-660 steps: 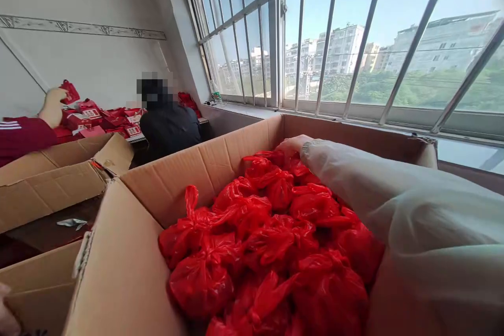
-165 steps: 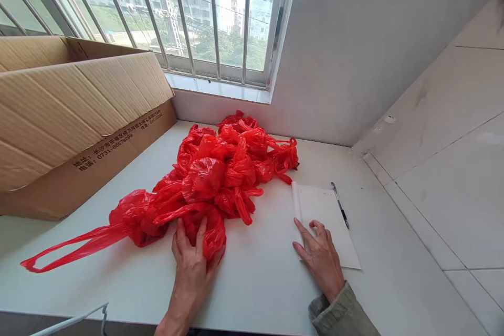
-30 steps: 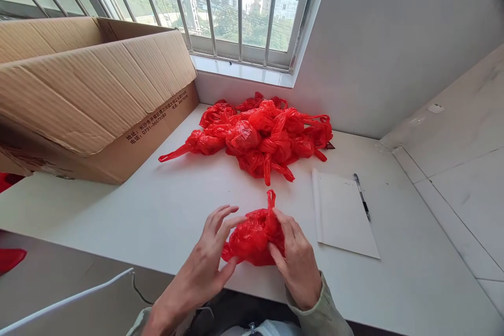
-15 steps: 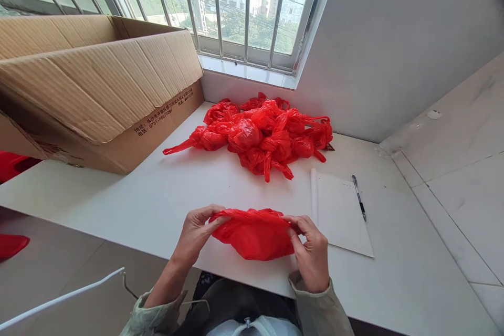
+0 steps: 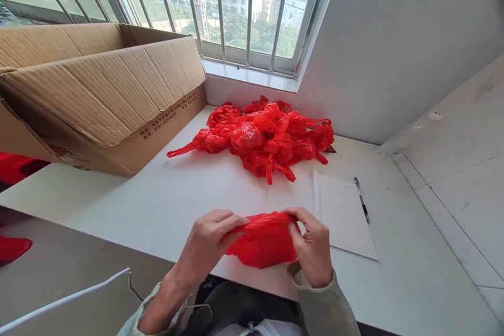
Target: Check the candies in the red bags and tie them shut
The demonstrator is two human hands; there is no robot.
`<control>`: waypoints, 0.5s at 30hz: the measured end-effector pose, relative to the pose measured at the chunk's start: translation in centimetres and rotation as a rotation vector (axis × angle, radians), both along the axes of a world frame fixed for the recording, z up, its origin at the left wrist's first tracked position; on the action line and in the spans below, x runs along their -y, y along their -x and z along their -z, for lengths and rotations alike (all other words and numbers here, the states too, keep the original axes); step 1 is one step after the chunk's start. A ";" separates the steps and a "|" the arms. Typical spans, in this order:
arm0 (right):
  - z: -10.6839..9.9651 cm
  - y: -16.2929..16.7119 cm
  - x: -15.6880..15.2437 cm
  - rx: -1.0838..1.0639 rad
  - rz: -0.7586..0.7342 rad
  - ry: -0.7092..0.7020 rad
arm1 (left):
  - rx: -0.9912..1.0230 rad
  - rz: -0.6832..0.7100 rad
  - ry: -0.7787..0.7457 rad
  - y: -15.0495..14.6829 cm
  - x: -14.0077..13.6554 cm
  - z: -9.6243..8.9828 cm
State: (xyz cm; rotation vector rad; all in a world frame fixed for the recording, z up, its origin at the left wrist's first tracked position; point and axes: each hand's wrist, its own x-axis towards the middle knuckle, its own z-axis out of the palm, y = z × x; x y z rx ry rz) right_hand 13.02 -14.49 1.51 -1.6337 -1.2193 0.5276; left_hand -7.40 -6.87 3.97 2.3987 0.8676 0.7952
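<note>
A red plastic bag (image 5: 264, 244) is stretched between my two hands at the front edge of the white table. My left hand (image 5: 214, 233) pinches the bag's gathered upper edge near its left end, with fingers closed over the plastic. At the right end, my right hand (image 5: 314, 244) grips the same edge between thumb and fingers. The bag hangs down below that edge; whether anything is inside cannot be seen. Beyond my hands lies a heap of knotted red plastic bags (image 5: 271, 136), some with handles sticking out.
A large open cardboard box (image 5: 114, 94) stands at the left. Right of my hands lies a paper pad (image 5: 342, 215) with a pen (image 5: 361, 199) on its edge. A barred window (image 5: 244, 16) is behind the white table (image 5: 197, 189). A white rod (image 5: 66, 299) shows at lower left.
My left hand has shifted right along the bag's edge, drawing closer to my right hand, so the stretch of bag between them is shorter. The heap of bags stays as it was.
</note>
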 end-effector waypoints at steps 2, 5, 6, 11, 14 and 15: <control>0.5 -1.2 0.4 -0.323 0.121 -0.043 | 0.276 -0.084 0.279 0.6 -0.8 0.4; 1.2 -2.5 1.1 -0.756 0.175 -0.054 | 0.652 -0.162 0.753 1.0 -1.5 0.7; 1.4 -2.7 1.3 -0.842 0.179 -0.047 | 0.741 -0.162 0.864 1.0 -1.6 0.7; 0.0 -3.2 2.3 -0.794 0.222 -0.108 | 0.835 0.019 0.816 2.1 -1.4 -0.8; -2.9 -2.3 3.2 -0.391 0.268 -0.218 | 0.519 0.132 0.443 3.0 -0.7 -3.5; -4.0 -1.8 3.5 -0.228 0.315 -0.307 | 0.339 0.157 0.315 3.1 -0.3 -4.5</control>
